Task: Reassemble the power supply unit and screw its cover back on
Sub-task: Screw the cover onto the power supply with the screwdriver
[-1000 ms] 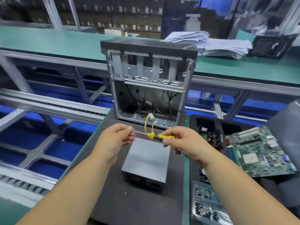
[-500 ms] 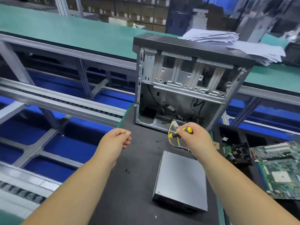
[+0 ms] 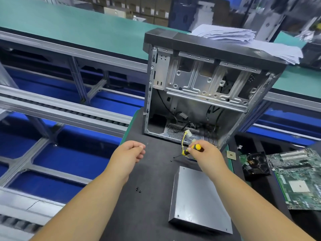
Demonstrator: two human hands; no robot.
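Right then, your right hand point(image 3: 205, 154) was curled round the yellow-and-black handle of a screwdriver point(image 3: 190, 150), its thin dark shaft slanting down to the left with the tip just above the dark, matte work mat point(image 3: 152, 214). Your left hand point(image 3: 129, 153) hovered apart from it, fingers loosely curled toward the thumb; whether they pinched anything could not be told.

The power supply unit point(image 3: 199, 199), a flat box of smooth grey sheet metal with a closed top, lay on the mat just below your right wrist, which hid part of its far edge. Yellow wires point(image 3: 185, 139) with a pale connector ran up from behind your right hand toward the open computer case point(image 3: 199, 87), an upright shell of stamped, ribbed bright steel under a dark top panel. A few small black screws point(image 3: 138, 189) sat loose on the mat near your left forearm.

To the right lay a black finned cooler fan point(image 3: 257, 163) and a green motherboard point(image 3: 298, 180), cut off by the frame edge. A stack of white papers point(image 3: 243, 38) behind the case was blurred.
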